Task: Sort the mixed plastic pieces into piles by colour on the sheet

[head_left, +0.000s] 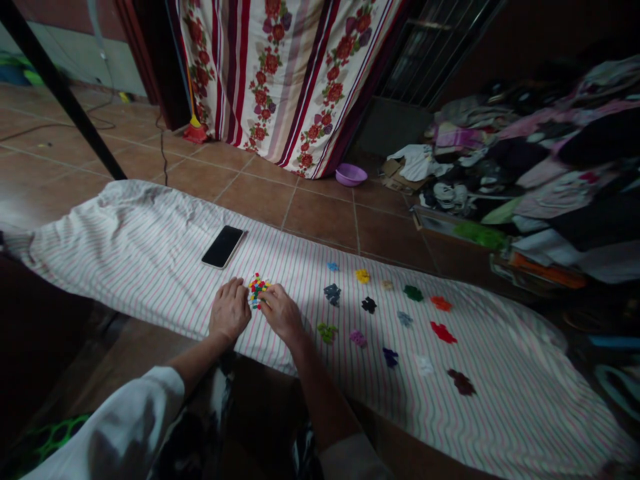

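Note:
A small patch of multicoloured pieces [257,285], red, yellow, green, blue and white, lies on the striped cloth between my hands. My left hand [230,311] rests palm down against its left side, fingers laid out on the cloth. From the right, my right hand [283,313] reaches over the patch with thumb and fingers pinched together at its edge. Whatever sits in that pinch is too small to make out. To the right, small piles sorted by colour are spread out, among them a lime green pile [327,332], a dark grey pile [332,294] and a pink pile [358,338].
A smartphone [223,247] lies beyond my left hand on the striped cloth [165,267]. More piles sit rightward, including red [443,333] and dark brown [461,382]. Past the far edge are a floral curtain [280,80], a purple basin [351,175] and heaped clothes [550,147].

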Demonstrator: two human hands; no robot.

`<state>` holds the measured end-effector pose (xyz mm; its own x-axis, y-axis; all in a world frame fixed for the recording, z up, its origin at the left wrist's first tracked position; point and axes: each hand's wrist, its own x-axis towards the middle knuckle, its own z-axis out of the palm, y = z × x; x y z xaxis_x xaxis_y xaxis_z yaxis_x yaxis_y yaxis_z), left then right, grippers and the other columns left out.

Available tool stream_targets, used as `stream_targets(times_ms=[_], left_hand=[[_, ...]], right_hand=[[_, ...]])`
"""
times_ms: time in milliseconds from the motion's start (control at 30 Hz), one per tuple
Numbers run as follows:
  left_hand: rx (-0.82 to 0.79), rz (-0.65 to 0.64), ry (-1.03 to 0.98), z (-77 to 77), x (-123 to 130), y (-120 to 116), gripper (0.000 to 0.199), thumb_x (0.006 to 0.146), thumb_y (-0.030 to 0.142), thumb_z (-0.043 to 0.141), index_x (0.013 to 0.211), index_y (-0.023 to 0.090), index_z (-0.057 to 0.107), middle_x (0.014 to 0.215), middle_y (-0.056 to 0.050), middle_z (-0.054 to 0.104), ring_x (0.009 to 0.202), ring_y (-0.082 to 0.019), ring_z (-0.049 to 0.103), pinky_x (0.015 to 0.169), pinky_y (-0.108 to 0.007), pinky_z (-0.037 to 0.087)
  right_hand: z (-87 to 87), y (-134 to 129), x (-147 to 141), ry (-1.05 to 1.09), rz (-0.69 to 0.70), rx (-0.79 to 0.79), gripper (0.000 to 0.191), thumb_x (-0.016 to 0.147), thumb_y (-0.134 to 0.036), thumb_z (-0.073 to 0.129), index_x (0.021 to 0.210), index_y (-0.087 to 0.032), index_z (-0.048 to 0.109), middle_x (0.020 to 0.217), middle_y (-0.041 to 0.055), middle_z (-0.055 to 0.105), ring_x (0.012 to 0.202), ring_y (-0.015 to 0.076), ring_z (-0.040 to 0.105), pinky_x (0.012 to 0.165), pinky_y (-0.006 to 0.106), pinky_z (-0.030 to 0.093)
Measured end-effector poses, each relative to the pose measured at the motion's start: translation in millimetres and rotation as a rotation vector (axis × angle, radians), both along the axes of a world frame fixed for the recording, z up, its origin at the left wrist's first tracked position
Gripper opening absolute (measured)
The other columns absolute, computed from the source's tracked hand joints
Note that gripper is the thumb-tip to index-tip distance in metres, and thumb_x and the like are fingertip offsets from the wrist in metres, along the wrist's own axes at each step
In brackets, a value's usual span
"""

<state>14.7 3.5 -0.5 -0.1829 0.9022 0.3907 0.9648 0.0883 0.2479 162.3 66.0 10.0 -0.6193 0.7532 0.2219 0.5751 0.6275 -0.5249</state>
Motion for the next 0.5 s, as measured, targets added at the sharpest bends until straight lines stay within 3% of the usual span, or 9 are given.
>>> stream_targets(times_ms=[233,500], left_hand=[[0.02,-0.021,0.009,-1.6,-1.2,0.2,0.019,0.084,0.016,0.043,0.096,0.016,0.059,0.121,-0.014,0.063,0.123,-0.028,0.052,0.1,-0.043,0.041],[0.029,-0.015,-0.003,-2.9,-1.3,0.8,0.019,0.084,0.016,0.044,0.096,0.016,0.059,0.121,-0.015,0.064,0.123,-0.029,0.052,0.1,-0.045,0.042]], right_hand=[[-0.3,3.6,0.1,0.167,0.003,-0.015,0.016,0.089,-0.015,0.051,0.097,-0.02,0.064,0.096,0.0051,0.062,0.094,0.0166,0.06,0.086,0.028,0.05],[-3.0,5.8,0.8,0.17,-0.105,-0.044,0.023,0.086,-0.014,0.05,0.102,-0.021,0.066,0.104,0.0062,0.061,0.089,0.0163,0.061,0.08,0.027,0.051]])
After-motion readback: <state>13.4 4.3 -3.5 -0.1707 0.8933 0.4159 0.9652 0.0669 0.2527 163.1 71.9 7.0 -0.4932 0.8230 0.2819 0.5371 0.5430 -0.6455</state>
